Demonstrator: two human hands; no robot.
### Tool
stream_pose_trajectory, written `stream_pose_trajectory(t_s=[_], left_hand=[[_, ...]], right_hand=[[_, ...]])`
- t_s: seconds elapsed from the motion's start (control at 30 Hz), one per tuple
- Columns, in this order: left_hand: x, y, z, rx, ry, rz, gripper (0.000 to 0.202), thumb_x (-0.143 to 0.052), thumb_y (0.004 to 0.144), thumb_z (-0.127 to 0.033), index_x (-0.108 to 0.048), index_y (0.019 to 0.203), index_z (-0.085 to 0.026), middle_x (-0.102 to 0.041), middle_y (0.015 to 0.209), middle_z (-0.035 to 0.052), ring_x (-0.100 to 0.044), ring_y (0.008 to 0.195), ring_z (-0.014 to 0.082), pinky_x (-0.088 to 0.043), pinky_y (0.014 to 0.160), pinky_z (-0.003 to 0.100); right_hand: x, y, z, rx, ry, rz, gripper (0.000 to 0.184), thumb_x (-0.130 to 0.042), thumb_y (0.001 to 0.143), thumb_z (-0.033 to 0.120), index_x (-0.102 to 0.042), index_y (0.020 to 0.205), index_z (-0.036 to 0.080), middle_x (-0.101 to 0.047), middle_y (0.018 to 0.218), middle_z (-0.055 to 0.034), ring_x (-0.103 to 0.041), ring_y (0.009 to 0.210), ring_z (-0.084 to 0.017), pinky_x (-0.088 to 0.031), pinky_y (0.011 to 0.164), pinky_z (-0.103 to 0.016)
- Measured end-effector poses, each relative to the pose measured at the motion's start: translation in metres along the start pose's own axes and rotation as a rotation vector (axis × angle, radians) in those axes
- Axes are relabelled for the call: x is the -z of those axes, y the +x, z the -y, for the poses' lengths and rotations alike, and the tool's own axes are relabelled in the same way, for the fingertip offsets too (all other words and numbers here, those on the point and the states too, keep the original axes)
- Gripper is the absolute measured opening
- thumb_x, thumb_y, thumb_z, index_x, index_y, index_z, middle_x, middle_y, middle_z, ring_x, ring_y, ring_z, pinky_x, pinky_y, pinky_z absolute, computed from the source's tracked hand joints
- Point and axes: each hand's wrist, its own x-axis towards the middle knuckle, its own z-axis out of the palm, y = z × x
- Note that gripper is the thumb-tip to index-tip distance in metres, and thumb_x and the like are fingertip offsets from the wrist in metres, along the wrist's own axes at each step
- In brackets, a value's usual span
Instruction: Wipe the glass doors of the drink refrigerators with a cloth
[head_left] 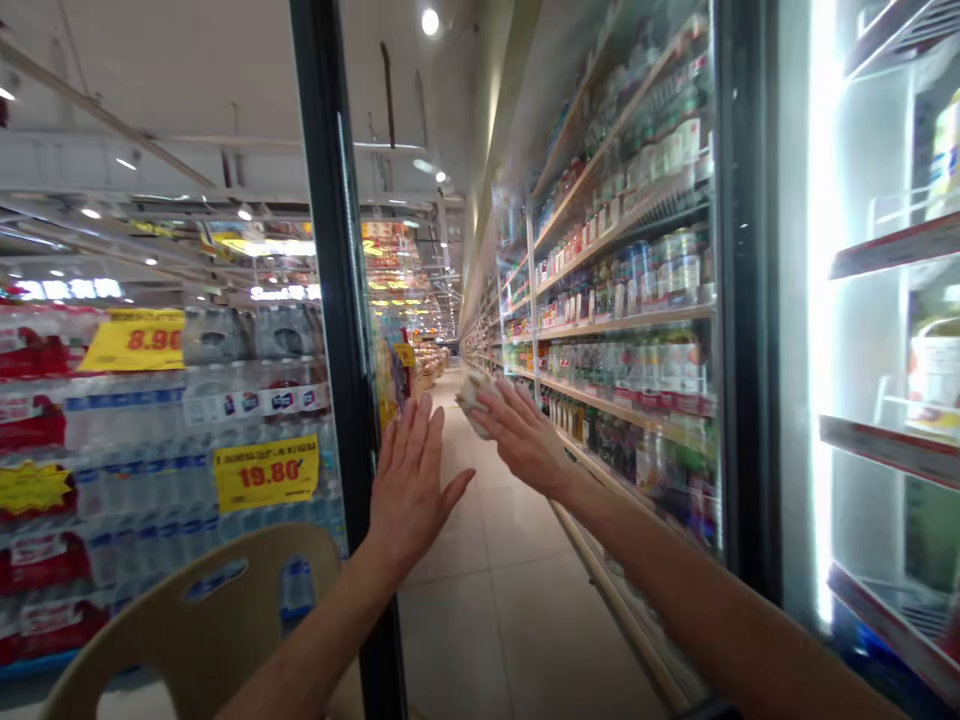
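Observation:
A glass door (540,600) with dark frame edges stands in front of me, and the aisle shows through it. My right hand (525,435) holds a crumpled whitish cloth (475,402) under its fingers, flat against the glass. Part of the cloth is hidden by the hand. My left hand (411,470) is open, fingers stretched upward and thumb apart, beside the door's left frame bar (349,300). It seems to rest on the glass and holds nothing.
Right of the door is a lit fridge with shelves (892,445) of bottles. At lower left stands a beige chair (202,610), before stacked packs of bottled water (142,470) with yellow price signs (266,472). Long shelves of bottles and cans (630,280) show in the glass.

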Motion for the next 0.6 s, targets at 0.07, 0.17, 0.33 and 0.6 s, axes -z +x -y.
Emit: stream_pose_trajectory(t_s=[0.07, 0.17, 0.33, 0.6], left_hand=[[0.009, 0.000, 0.006, -0.003, 0.005, -0.049, 0.080, -0.053, 0.084, -0.039, -0.008, 0.145, -0.012, -0.029, 0.147, 0.0190, -0.015, 0.140, 0.0245, -0.020, 0.111, 0.045], [0.021, 0.003, 0.020, 0.026, 0.013, -0.088, 0.077, -0.050, 0.086, -0.039, -0.008, 0.145, -0.014, -0.024, 0.149, 0.0165, -0.014, 0.140, 0.0246, -0.017, 0.112, 0.044], [0.032, 0.010, 0.040, 0.090, 0.031, -0.099, 0.074, -0.048, 0.087, -0.038, -0.009, 0.146, -0.017, -0.019, 0.151, 0.0146, -0.014, 0.140, 0.0257, -0.017, 0.112, 0.045], [0.029, 0.031, 0.037, 0.024, 0.023, -0.114, 0.070, -0.045, 0.088, -0.035, -0.010, 0.145, -0.014, -0.022, 0.150, 0.0167, -0.013, 0.140, 0.0246, -0.018, 0.112, 0.044]], right_hand=[[0.002, 0.019, -0.017, -0.089, -0.016, -0.073, 0.061, -0.037, 0.085, 0.010, -0.028, 0.141, 0.032, -0.038, 0.144, 0.0016, -0.017, 0.141, -0.019, -0.026, 0.115, -0.046], [0.001, 0.067, -0.039, -0.322, -0.049, -0.263, 0.061, -0.034, 0.086, 0.013, -0.021, 0.144, 0.031, -0.027, 0.149, 0.0012, -0.013, 0.142, -0.024, -0.022, 0.114, -0.052], [-0.013, 0.100, -0.004, -0.180, -0.006, -0.146, 0.056, -0.035, 0.087, 0.013, -0.031, 0.140, 0.028, -0.036, 0.145, 0.0007, -0.012, 0.142, -0.022, -0.023, 0.115, -0.049], [-0.010, 0.046, 0.035, 0.444, 0.034, 0.147, 0.035, -0.044, 0.088, 0.018, -0.053, 0.121, 0.025, -0.049, 0.137, -0.0005, -0.030, 0.136, -0.019, -0.032, 0.111, -0.040]])
